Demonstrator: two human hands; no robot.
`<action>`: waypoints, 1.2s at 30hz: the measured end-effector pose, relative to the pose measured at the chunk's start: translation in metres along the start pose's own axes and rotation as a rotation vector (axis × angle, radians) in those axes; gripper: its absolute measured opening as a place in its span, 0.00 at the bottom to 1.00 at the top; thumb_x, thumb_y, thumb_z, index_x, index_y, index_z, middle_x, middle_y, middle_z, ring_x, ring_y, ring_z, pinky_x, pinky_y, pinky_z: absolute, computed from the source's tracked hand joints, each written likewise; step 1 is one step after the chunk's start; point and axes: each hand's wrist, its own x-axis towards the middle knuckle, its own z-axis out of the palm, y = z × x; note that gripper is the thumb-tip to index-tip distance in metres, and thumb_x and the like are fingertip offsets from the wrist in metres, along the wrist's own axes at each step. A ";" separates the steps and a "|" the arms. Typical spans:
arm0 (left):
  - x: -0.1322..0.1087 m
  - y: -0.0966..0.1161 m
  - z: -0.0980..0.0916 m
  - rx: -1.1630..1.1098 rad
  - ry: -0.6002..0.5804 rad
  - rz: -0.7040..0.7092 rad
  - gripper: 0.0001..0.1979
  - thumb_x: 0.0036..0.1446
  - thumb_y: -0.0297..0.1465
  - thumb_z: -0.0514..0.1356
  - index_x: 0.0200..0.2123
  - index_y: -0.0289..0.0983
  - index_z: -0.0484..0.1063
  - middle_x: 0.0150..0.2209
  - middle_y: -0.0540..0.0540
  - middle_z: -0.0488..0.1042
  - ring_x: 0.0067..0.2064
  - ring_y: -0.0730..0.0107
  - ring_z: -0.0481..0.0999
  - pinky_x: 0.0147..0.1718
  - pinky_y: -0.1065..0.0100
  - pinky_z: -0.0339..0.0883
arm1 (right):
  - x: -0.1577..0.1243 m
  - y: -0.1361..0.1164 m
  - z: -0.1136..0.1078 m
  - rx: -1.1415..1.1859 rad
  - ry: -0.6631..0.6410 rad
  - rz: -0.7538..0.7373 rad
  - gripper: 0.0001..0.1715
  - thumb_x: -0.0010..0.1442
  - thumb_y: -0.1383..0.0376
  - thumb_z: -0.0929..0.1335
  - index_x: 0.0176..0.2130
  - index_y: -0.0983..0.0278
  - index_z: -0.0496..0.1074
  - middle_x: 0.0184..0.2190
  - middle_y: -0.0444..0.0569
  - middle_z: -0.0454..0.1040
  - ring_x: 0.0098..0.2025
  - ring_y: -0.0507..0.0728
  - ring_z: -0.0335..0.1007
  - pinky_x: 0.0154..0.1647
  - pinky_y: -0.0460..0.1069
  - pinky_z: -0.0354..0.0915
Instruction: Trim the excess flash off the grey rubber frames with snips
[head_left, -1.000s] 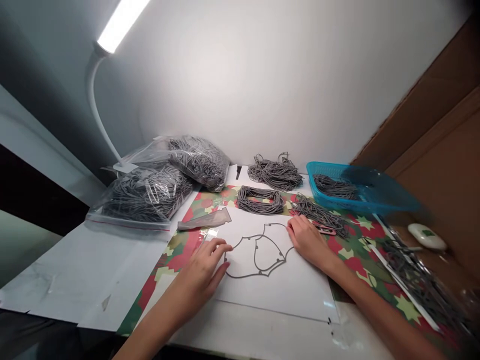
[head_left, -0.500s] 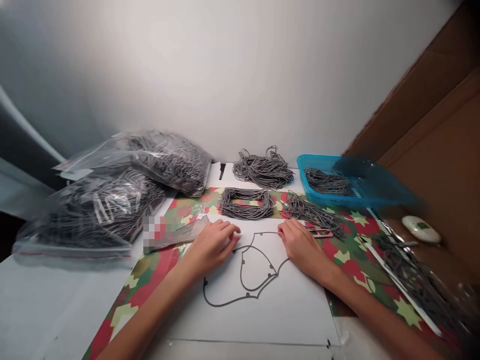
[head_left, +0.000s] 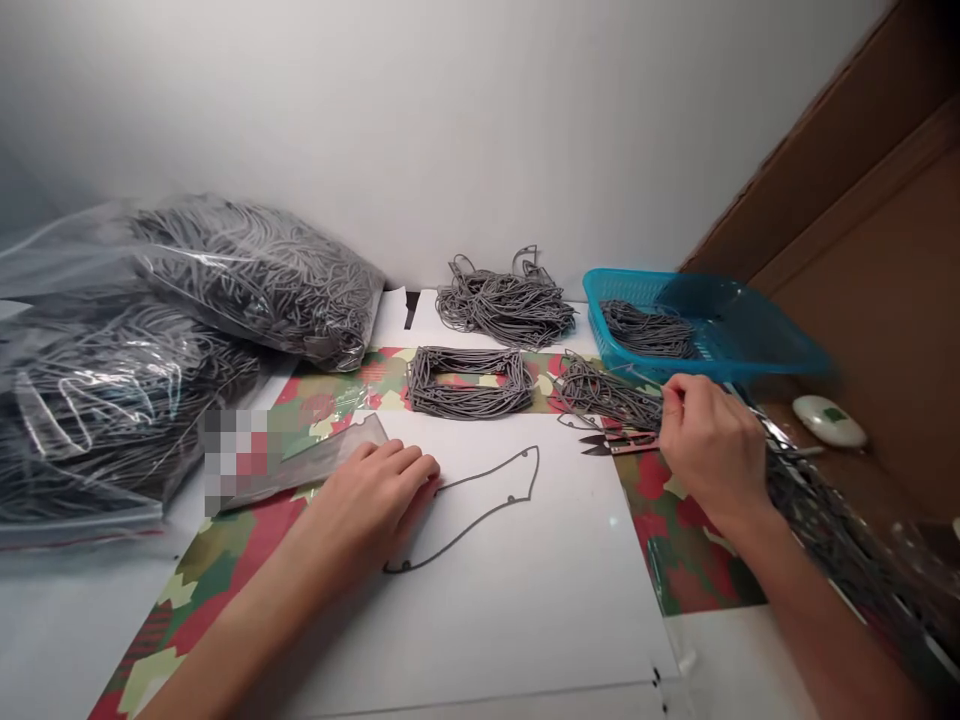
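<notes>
A thin dark grey outline loop [head_left: 469, 528] with small tabs lies on a white sheet [head_left: 525, 600]. Over its left end is my left hand [head_left: 394, 490], palm down with curled fingers closed on the loop. Beyond the sheet's right edge, my right hand [head_left: 709, 440] pinches a thin grey loop beside a bunch of similar loops [head_left: 611, 390]; the fingers hide most of what they hold. Just left of and below that hand lie thread snips [head_left: 619, 442], their dark blades pointing left.
Clear bags of grey loops [head_left: 262, 270] fill the left. Behind the sheet sit a squared bundle [head_left: 471, 408] and a tangled pile [head_left: 502, 305]. A blue basket [head_left: 600, 325] holds more loops, near a white computer mouse [head_left: 829, 420] and a cardboard wall [head_left: 862, 230].
My right hand has moved right, off the sheet to the loop bunch. Of the overlapping loops on the sheet, one outline stays under my left hand. The camera view has shifted.
</notes>
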 end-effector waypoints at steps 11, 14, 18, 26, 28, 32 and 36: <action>-0.005 -0.005 -0.021 -0.114 -0.147 -0.134 0.08 0.56 0.33 0.55 0.30 0.40 0.74 0.24 0.48 0.73 0.26 0.65 0.70 0.26 0.66 0.59 | -0.018 -0.060 -0.004 0.315 -0.128 -0.402 0.08 0.62 0.74 0.62 0.37 0.66 0.70 0.29 0.51 0.73 0.33 0.57 0.66 0.34 0.52 0.60; -0.004 -0.003 -0.019 -0.105 -0.153 -0.146 0.08 0.54 0.30 0.54 0.29 0.40 0.73 0.25 0.47 0.74 0.26 0.65 0.70 0.26 0.66 0.59 | -0.024 -0.074 -0.006 0.434 -0.218 -0.479 0.10 0.61 0.74 0.62 0.39 0.67 0.72 0.32 0.52 0.73 0.35 0.57 0.66 0.35 0.51 0.62; -0.003 -0.005 -0.018 -0.075 -0.174 -0.168 0.09 0.54 0.30 0.52 0.27 0.39 0.71 0.25 0.46 0.75 0.25 0.64 0.70 0.26 0.65 0.60 | -0.028 -0.082 -0.006 0.578 -0.365 -0.469 0.13 0.62 0.72 0.63 0.46 0.67 0.71 0.35 0.52 0.72 0.36 0.57 0.64 0.37 0.52 0.62; -0.003 -0.006 -0.018 -0.086 -0.141 -0.174 0.11 0.55 0.31 0.52 0.25 0.38 0.70 0.24 0.46 0.74 0.24 0.66 0.69 0.25 0.66 0.59 | -0.030 -0.078 -0.007 0.772 -0.447 -0.459 0.10 0.61 0.74 0.61 0.34 0.65 0.70 0.31 0.50 0.69 0.33 0.56 0.59 0.33 0.51 0.58; -0.003 -0.006 -0.018 -0.093 -0.125 -0.160 0.10 0.55 0.31 0.52 0.25 0.38 0.71 0.24 0.47 0.74 0.24 0.67 0.69 0.25 0.66 0.59 | -0.031 -0.078 -0.009 0.831 -0.465 -0.475 0.10 0.61 0.74 0.61 0.34 0.65 0.70 0.30 0.50 0.69 0.32 0.56 0.59 0.32 0.51 0.57; -0.004 -0.011 -0.016 -0.038 0.010 -0.127 0.11 0.58 0.31 0.51 0.28 0.38 0.71 0.22 0.49 0.71 0.24 0.68 0.68 0.26 0.67 0.59 | -0.033 -0.078 -0.011 0.886 -0.436 -0.485 0.10 0.61 0.73 0.61 0.30 0.65 0.68 0.26 0.49 0.68 0.30 0.55 0.57 0.30 0.51 0.56; -0.005 -0.018 -0.013 0.054 0.090 -0.148 0.13 0.63 0.33 0.50 0.31 0.37 0.71 0.22 0.49 0.70 0.24 0.68 0.68 0.26 0.68 0.56 | -0.035 -0.079 -0.010 0.848 -0.421 -0.472 0.08 0.61 0.72 0.63 0.31 0.66 0.69 0.25 0.49 0.69 0.30 0.55 0.58 0.30 0.51 0.56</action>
